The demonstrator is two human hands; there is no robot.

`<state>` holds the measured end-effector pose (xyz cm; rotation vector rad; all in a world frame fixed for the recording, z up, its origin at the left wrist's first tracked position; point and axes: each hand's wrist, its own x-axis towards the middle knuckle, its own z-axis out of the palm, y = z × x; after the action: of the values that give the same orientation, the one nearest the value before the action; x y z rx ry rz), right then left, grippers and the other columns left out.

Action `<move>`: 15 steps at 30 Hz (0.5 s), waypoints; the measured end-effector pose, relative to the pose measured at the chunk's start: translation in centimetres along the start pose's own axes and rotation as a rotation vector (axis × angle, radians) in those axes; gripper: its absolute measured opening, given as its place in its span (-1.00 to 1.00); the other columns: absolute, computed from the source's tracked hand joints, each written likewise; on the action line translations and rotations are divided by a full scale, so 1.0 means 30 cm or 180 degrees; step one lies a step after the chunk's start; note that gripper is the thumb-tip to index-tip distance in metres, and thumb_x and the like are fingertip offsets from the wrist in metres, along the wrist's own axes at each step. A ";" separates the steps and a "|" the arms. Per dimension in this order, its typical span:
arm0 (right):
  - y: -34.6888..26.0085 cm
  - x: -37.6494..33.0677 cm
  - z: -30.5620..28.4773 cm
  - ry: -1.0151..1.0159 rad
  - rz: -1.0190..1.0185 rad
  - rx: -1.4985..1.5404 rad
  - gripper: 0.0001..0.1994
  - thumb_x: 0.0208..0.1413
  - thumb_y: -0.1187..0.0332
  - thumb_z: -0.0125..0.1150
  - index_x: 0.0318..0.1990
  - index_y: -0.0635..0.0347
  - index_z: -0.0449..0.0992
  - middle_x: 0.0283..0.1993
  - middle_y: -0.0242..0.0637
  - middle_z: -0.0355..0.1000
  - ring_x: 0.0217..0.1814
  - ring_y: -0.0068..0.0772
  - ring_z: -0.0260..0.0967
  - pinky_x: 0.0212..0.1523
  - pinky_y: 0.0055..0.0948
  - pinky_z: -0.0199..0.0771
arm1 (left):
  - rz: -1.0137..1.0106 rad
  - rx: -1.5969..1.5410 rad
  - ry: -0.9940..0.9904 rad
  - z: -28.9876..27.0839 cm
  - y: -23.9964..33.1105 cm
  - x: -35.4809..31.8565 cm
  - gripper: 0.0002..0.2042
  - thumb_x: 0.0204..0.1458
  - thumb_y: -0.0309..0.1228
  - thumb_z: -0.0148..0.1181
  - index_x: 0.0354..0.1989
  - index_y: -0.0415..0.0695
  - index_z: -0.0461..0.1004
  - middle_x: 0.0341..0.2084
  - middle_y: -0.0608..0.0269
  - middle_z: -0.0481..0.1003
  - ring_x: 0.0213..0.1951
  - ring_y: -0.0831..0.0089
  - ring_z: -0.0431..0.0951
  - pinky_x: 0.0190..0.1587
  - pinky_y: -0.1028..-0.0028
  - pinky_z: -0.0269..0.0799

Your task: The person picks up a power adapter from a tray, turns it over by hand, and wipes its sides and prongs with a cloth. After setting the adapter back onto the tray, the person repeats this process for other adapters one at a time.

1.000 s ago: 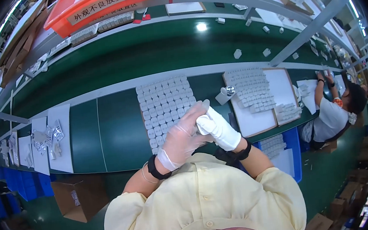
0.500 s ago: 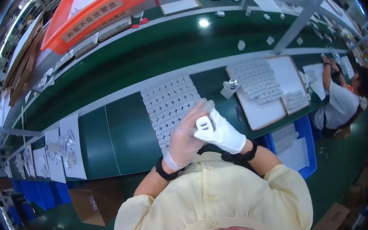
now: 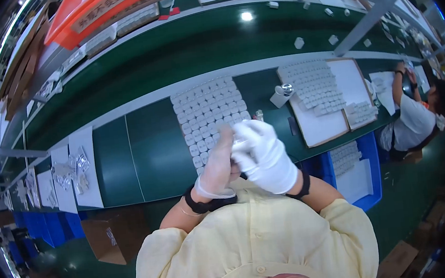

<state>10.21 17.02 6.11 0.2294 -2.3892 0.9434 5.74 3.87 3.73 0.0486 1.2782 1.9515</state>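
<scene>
Touching at the green bench [image 3: 157, 140]: gloved left hand [image 3: 217, 165] and right hand [image 3: 267, 158].
Curled narrow, with anything held lost to blur (cannot tell); just beyond, in close rows, white blocks [image 3: 213, 103].

I can see open room above the dark green tabletop [image 3: 158, 151] left of the squarish white plastic pieces [image 3: 210, 111], whose close-set rows block any low pass straight ahead, while a white, silver-topped container [image 3: 279, 99] and a brown-edged white tray [image 3: 317, 133] crowd the right side.
</scene>
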 end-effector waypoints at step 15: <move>0.045 -0.023 0.027 -0.0376 0.1218 0.1893 -0.63 -0.07 0.35 0.43 -0.08 0.20 0.49 -0.27 -0.23 0.50 -0.34 -0.20 0.51 -0.35 -0.41 0.52 | -0.0536 -0.1279 -0.0180 -0.027 0.026 -0.017 -0.50 0.24 0.15 -0.21 -0.18 -0.03 0.47 -0.70 0.50 0.31 -0.79 0.70 0.10 -0.75 0.64 -0.09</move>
<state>9.95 17.45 4.44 0.0423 -2.2329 1.8581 5.27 2.80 4.14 -0.1966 0.8074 2.0070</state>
